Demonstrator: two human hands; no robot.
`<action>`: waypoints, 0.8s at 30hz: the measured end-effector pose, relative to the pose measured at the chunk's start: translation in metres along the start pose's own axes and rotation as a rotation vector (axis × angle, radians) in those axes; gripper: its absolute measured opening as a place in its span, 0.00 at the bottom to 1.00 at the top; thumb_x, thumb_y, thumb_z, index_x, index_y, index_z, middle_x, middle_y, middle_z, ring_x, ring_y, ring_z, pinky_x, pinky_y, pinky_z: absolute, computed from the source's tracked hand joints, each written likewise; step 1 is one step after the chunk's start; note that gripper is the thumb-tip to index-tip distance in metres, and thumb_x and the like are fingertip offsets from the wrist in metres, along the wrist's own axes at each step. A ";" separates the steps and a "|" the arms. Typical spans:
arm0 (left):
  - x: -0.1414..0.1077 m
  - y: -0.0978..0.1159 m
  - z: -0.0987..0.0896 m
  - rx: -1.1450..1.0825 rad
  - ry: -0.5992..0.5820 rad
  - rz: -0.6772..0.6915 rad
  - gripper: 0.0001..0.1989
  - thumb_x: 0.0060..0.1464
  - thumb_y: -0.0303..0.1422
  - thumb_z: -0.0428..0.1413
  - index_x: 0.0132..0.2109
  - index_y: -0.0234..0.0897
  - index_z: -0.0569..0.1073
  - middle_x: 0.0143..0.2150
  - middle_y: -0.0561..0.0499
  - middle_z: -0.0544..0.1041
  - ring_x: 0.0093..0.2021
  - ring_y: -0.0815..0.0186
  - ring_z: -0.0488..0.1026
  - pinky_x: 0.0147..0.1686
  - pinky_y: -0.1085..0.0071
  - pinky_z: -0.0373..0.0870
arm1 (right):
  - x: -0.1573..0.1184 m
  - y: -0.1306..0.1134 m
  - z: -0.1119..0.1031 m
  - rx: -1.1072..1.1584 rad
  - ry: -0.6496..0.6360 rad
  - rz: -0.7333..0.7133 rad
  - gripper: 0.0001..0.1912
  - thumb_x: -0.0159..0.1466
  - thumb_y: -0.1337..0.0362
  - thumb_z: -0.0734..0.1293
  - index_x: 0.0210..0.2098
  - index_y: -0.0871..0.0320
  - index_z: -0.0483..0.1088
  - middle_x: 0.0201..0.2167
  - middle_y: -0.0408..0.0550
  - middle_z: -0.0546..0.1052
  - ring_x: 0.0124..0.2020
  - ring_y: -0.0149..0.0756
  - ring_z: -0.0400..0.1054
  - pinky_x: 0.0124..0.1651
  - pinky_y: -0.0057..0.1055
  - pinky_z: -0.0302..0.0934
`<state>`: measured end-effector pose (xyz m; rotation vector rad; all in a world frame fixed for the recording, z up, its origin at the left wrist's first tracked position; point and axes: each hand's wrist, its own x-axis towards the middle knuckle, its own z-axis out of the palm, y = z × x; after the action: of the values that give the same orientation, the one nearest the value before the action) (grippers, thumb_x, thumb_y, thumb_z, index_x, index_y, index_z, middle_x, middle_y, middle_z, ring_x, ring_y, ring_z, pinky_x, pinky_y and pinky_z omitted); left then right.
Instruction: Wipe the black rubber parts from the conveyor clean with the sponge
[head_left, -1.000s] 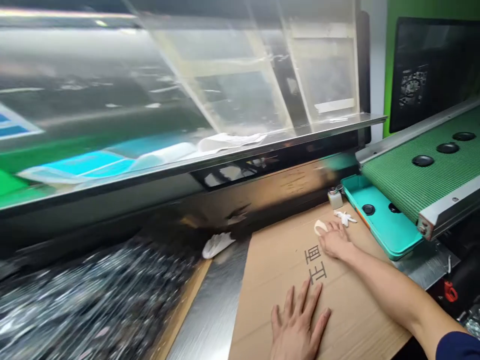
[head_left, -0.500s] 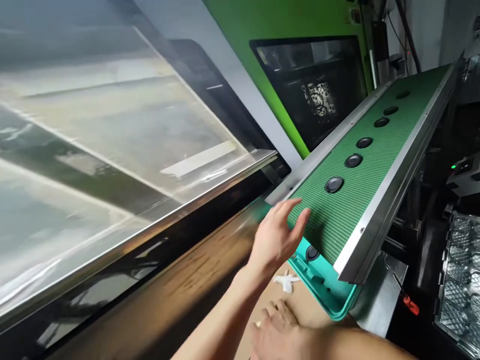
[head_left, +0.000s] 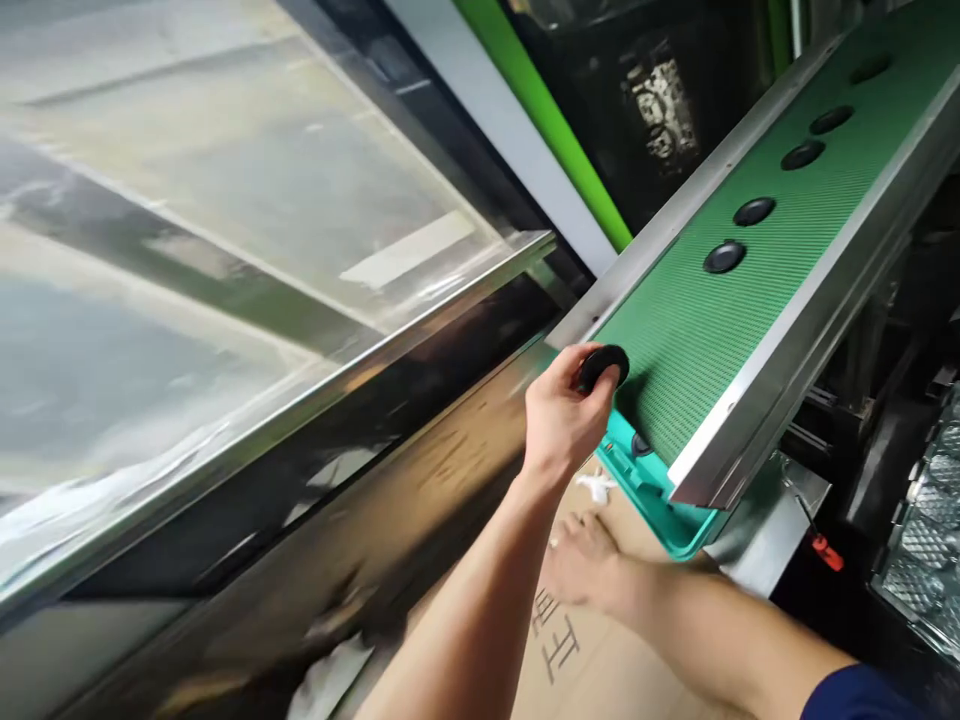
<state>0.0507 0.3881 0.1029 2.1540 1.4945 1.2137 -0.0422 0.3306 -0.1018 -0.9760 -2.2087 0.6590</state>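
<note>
Right hand point(head_left: 583, 560) lay curled on cardboard sheet point(head_left: 622, 662) short of conveyor belt point(head_left: 679, 385); grip could not be told. Left hand point(head_left: 566, 415), empty just before, now pinched black disc point(head_left: 605, 366) by belt's near end: one piece apparently taken up. Teal tray point(head_left: 684, 548) sat partly beneath that end. Farther up belt, five black discs point(head_left: 724, 257) remained, against six earlier.

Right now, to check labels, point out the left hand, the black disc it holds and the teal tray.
Left hand point(head_left: 566, 415), head view, middle of hand.
Black disc point(head_left: 604, 362), head view, visible middle.
Teal tray point(head_left: 681, 551), head view, near rim.
</note>
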 end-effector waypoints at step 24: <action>-0.216 -0.202 -0.071 -1.712 0.327 -0.923 0.22 0.66 0.43 0.47 0.48 0.31 0.78 0.53 0.38 0.78 0.59 0.57 0.73 0.63 0.63 0.66 | -0.018 -0.031 0.006 -0.133 0.122 -0.162 0.21 0.71 0.63 0.58 0.60 0.54 0.70 0.61 0.55 0.69 0.59 0.47 0.61 0.60 0.48 0.60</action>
<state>-0.1619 0.2734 -0.0826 0.1317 0.6413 1.4602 -0.0513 0.2971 -0.0923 -0.8663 -2.2167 0.3729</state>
